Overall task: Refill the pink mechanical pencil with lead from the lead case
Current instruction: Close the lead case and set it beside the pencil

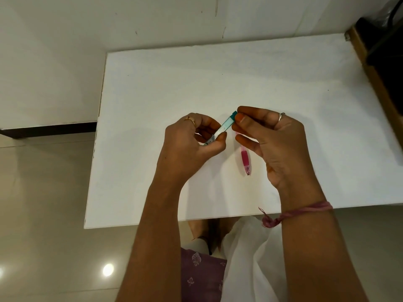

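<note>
A slim teal lead case [222, 128] is held above the white table [152, 101], tilted up to the right. My left hand [192, 140] grips its lower half. My right hand [270, 140] pinches the darker teal cap [233, 115] at its upper end with thumb and forefinger. The pink mechanical pencil [245, 159] lies flat on the table under my right hand, tip pointing toward me. Its upper end is hidden behind my right fingers.
The table's left edge [96, 136] and near edge [152, 222] drop to a tiled floor. A dark object on a wooden surface [383, 40] stands past the table's right far corner. White walls rise behind.
</note>
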